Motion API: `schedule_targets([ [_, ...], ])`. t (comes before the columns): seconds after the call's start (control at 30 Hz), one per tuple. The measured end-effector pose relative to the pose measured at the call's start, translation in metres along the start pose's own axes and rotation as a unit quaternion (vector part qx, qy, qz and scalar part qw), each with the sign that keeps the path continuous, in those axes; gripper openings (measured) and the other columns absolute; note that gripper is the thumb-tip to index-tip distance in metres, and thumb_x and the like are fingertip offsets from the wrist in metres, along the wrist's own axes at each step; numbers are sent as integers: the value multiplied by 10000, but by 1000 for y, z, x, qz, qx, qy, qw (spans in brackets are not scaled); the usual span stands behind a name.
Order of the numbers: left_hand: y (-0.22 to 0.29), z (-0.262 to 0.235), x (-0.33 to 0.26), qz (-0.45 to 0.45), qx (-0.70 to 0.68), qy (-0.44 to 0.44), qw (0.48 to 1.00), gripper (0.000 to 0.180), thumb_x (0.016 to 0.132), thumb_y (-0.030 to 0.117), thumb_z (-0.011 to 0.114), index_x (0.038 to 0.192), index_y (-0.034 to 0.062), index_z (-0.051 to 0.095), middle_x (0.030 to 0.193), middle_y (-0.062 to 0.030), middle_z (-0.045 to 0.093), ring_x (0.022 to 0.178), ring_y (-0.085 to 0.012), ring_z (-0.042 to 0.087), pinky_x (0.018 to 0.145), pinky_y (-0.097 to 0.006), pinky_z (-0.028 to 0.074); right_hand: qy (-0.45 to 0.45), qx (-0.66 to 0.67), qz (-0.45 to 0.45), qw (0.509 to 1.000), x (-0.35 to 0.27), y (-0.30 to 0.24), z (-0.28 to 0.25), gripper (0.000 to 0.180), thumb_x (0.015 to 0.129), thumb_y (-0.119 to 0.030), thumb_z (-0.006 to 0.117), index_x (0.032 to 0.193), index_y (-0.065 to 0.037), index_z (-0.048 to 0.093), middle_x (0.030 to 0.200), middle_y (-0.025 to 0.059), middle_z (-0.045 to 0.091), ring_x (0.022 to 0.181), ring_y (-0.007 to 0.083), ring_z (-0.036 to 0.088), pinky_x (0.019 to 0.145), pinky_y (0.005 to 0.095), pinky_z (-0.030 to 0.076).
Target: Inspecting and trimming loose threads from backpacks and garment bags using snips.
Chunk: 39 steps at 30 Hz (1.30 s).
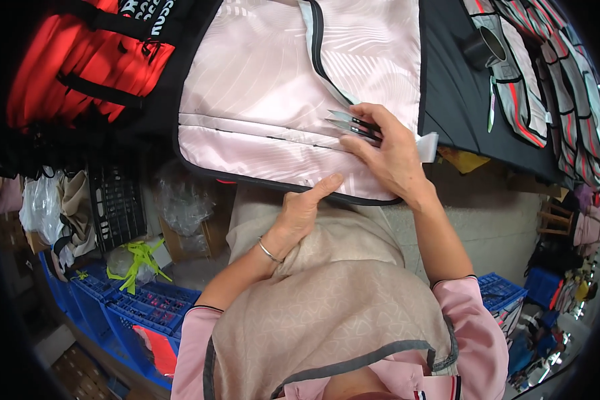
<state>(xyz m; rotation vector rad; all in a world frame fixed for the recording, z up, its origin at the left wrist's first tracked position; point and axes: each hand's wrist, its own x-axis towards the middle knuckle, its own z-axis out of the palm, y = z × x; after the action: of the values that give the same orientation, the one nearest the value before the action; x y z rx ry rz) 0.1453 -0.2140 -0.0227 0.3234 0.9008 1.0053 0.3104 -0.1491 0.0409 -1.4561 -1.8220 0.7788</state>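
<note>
A pale pink patterned fabric panel (pixel 247 80) with black-bound edges lies in front of me, its near edge overhanging toward my lap. My left hand (pixel 300 212) pinches that edge, thumb on top and fingers hidden beneath. In my right hand (pixel 393 150) is a pair of thread snips (pixel 343 125), blades apart and pointing left over the panel. A dark zipper strip (pixel 318 57) with a pale border runs down the panel, its lower end by my right fingertips. Below the snips a stitched seam crosses the fabric. A small white tab (pixel 428 147) sticks out at the right edge.
Red fabric pieces with black straps (pixel 107 60) are heaped at the far left. On the dark cloth at right stand a dark metal cup (pixel 483 48) and grey strips with red lines (pixel 523 100). Blue crates (pixel 147 307) and a black crate (pixel 117 203) sit low at left.
</note>
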Motion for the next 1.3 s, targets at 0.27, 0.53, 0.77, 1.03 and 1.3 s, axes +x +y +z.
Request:
schedule_targets([
  [0.27,7,-10,3,22,-61,-65,996,350,843,23,715,1176,-4,608,1137,-90,639,1074,-188,608,966,-320,481,2,-37,-12,999,-37,-13,-38,265,835,-139,737,1041,-6,638,933,121,642,783,201,645,686,308,532],
  [0.53,6,-17,6,4,-86,-80,993,356,845,37,724,1180,5,608,1145,-85,637,1080,-190,601,982,-327,460,32,-173,-137,975,-50,-11,-44,265,752,-163,782,941,-33,648,811,72,598,717,231,596,622,343,483],
  [0.77,9,-13,4,2,-75,-88,993,325,869,78,714,1171,7,617,1140,-86,640,1093,-181,589,991,-326,442,66,-219,-149,962,-49,-10,-36,235,729,-153,784,892,-62,643,769,46,560,705,221,579,616,343,473],
  [1.03,5,-20,7,4,-54,-82,995,417,864,102,708,1241,-3,564,1187,-112,624,1136,-226,575,1034,-379,427,93,-296,-163,936,-51,-12,-30,238,709,-184,792,870,-83,648,759,29,553,717,202,586,631,331,472],
  [1.3,4,-21,7,3,-63,-78,995,408,856,110,722,1218,-14,580,1184,-113,626,1132,-219,573,1032,-365,419,66,-167,-85,980,-51,-4,-29,190,743,-138,777,865,-53,659,749,45,570,688,207,579,613,333,468],
])
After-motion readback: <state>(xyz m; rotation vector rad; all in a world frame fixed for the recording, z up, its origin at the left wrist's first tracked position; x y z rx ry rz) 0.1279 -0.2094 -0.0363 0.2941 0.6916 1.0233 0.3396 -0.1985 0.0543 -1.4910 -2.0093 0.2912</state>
